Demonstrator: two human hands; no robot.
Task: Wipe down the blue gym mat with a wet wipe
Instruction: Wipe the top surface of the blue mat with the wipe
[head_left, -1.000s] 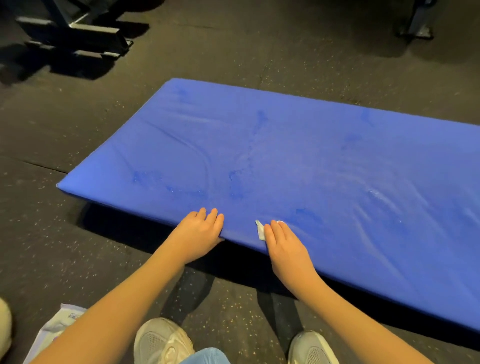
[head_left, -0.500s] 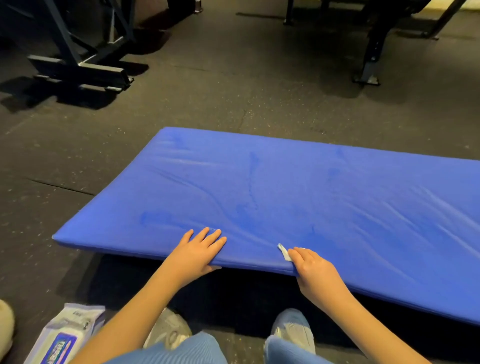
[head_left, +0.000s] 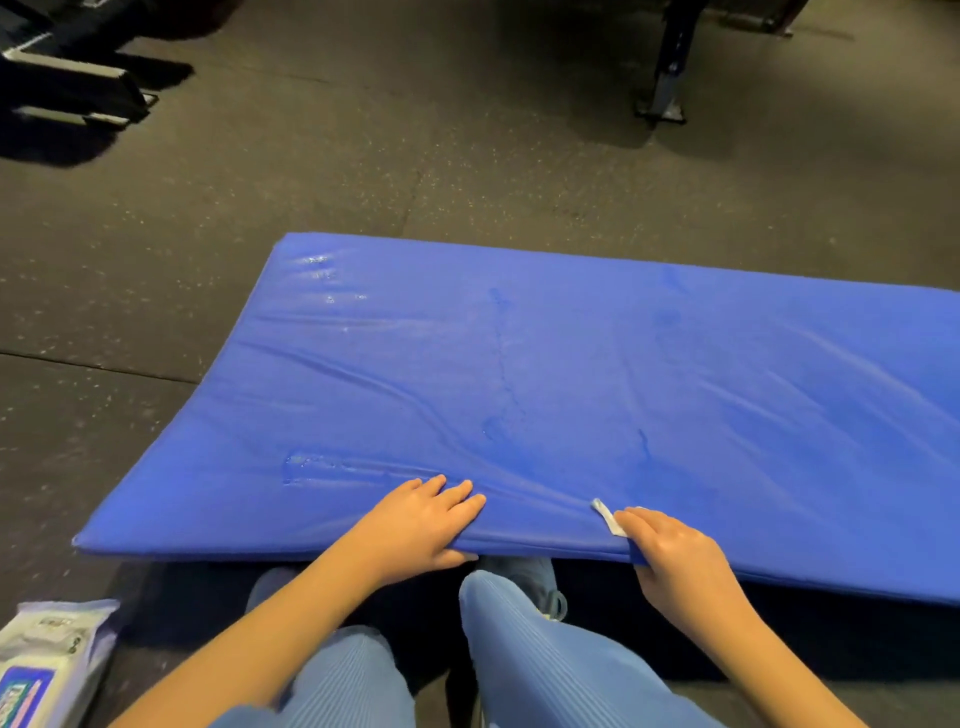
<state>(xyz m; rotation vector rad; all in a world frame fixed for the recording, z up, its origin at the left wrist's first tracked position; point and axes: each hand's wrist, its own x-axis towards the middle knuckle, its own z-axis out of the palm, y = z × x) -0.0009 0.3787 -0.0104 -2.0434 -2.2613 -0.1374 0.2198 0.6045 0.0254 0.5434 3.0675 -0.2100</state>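
Note:
The blue gym mat (head_left: 571, 374) fills the middle of the view, its near edge raised off the floor above my knees. My left hand (head_left: 421, 525) grips that near edge, fingers on top and thumb beneath. My right hand (head_left: 670, 556) grips the same edge further right, and a white wet wipe (head_left: 607, 516) sticks out from under its fingers against the mat. Wet streaks and creases show on the mat's surface.
A pack of wet wipes (head_left: 49, 660) lies on the dark speckled floor at the lower left. Gym machine bases stand at the far left (head_left: 72, 88) and far right (head_left: 667, 78). My blue trouser legs (head_left: 545, 654) are under the mat's edge.
Both hands have lifted the mat's near edge higher off the floor. The view has risen and pulled back, and my knees are now under the raised edge.

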